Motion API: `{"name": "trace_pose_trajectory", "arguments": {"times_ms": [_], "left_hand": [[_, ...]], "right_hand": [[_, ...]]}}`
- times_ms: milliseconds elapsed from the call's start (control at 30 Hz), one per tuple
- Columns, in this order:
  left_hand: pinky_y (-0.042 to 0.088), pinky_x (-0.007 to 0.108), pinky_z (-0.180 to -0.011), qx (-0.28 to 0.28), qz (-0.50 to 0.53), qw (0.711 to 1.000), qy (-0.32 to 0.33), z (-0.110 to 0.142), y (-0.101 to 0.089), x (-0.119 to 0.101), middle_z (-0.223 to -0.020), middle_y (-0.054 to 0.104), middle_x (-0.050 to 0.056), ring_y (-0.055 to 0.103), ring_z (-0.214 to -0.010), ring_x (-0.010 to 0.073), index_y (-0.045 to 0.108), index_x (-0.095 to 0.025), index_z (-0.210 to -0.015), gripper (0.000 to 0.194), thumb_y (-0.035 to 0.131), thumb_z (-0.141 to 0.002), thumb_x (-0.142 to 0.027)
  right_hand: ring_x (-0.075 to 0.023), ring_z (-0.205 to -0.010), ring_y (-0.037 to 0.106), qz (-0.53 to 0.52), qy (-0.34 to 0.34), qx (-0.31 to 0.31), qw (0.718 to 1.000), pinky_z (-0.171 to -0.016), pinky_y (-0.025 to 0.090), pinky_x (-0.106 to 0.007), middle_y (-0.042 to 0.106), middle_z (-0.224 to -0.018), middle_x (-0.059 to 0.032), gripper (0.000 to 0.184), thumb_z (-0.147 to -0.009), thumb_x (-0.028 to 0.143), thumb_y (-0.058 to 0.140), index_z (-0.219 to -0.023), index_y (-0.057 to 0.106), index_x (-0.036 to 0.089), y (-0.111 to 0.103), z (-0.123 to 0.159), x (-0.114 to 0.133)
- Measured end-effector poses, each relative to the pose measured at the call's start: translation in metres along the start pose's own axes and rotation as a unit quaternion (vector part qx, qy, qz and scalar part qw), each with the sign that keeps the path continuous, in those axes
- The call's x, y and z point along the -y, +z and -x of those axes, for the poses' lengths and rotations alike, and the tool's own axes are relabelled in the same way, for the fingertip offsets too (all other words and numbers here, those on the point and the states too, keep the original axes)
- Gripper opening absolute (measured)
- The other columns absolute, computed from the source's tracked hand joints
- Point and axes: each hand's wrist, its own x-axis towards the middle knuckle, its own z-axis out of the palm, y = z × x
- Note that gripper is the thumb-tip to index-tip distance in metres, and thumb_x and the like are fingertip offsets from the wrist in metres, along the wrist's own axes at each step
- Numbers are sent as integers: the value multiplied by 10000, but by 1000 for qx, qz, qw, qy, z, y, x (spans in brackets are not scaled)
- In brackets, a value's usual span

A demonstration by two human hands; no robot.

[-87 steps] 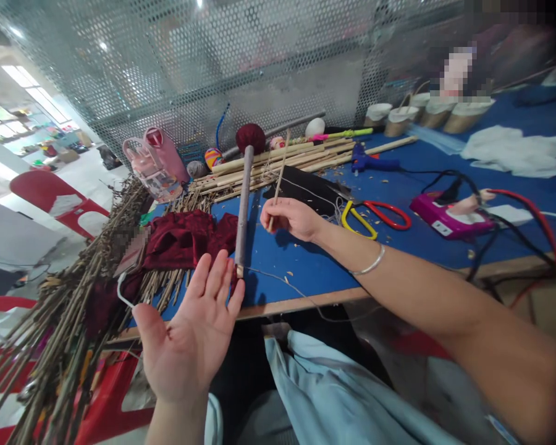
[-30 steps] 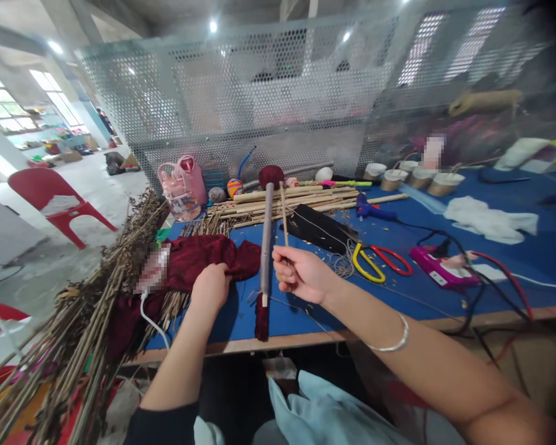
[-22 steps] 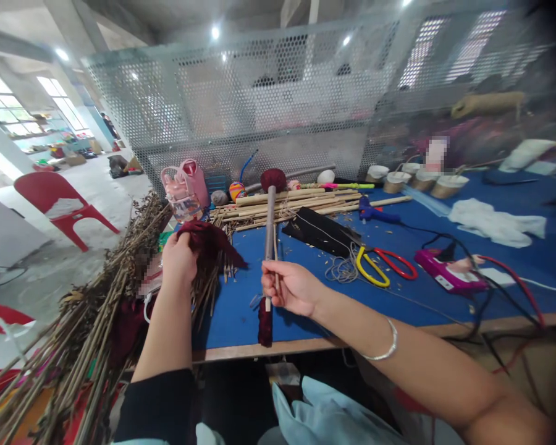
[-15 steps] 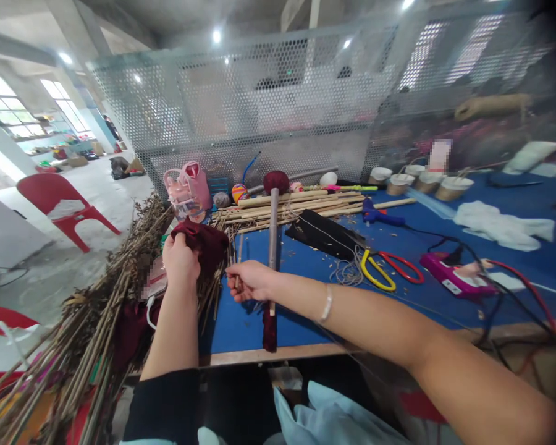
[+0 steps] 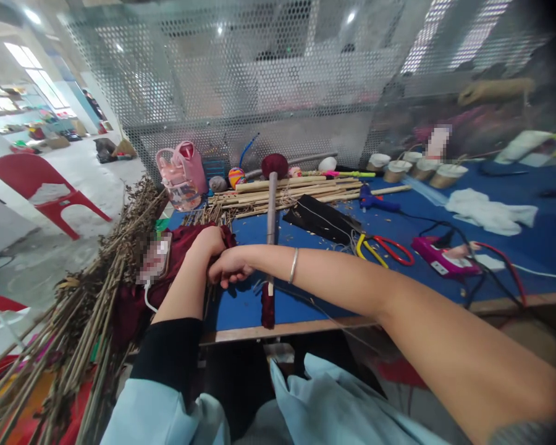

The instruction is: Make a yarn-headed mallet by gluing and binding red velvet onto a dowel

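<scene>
My left hand (image 5: 207,240) is on the dark red velvety cloth (image 5: 183,241), with its fingers bent down into the folds and partly hidden. My right hand (image 5: 231,266) reaches across to it, fingers curled, right beside the left fingertips at the cloth's edge. The thin stick seen in it earlier does not show; whatever the fingers hold is hidden. Under and around the cloth lie thin brown twigs (image 5: 204,215). A grey-wrapped rod (image 5: 271,207) with a dark red ball (image 5: 274,165) at its far end lies behind my right forearm; a dark red strip (image 5: 268,306) sits at its near end.
Pale sticks (image 5: 301,191) lie at the back beside a pink bag (image 5: 183,176). Scissors (image 5: 391,249), a blue glue gun (image 5: 373,199), a purple power strip (image 5: 445,256) and cords are on the right. A dried-stalk bundle (image 5: 102,290) leans at left, near a phone (image 5: 156,259).
My left hand lifted the cloth's edge, then lowered it. My right hand carried a thin stick left over the rod to the twigs; the stick is now out of sight.
</scene>
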Motion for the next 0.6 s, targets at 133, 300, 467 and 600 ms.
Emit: {"name": "trace_pose_trajectory", "arguments": {"times_ms": [133, 300, 467, 600], "left_hand": [[509, 394, -831, 6, -63, 998, 14, -3, 2, -4, -1197, 566, 82, 583, -1032, 214, 550, -203, -1181, 333, 571, -870, -322], [461, 350, -866, -85, -77, 992, 42, 26, -4, -13, -1095, 621, 135, 606, -1014, 254, 640, -167, -1009, 243, 650, -771, -216], [416, 358, -892, -292, -20, 954, 57, 112, 14, -23, -1148, 581, 152, 559, -1071, 271, 573, -168, -1081, 282, 443, -860, -283], [434, 321, -660, -180, 9, 983, 35, 171, 56, -31, -761, 623, 58, 611, -725, 238, 573, -217, -816, 349, 459, -826, -547]], "right_hand": [[-41, -295, 333, 205, 96, 171, 959, -292, 175, -145, 582, -449, 0, 199, -681, 311, 695, -606, 630, 138, 19, 44, 1], [-91, -395, 478, 412, -32, 201, 888, -434, 326, -209, 554, -403, 39, 234, -754, 182, 562, -521, 582, 179, 40, 129, -22], [-154, -674, 589, 484, -96, -137, 859, -575, 351, -247, 688, -749, -14, 238, -676, 60, 580, -795, 699, 228, 6, 185, -64], [-253, -1034, 540, 464, -110, -343, 809, -814, 398, -332, 617, -1107, -108, 331, -780, 323, 621, -1087, 634, 198, -15, 170, -94]]}}
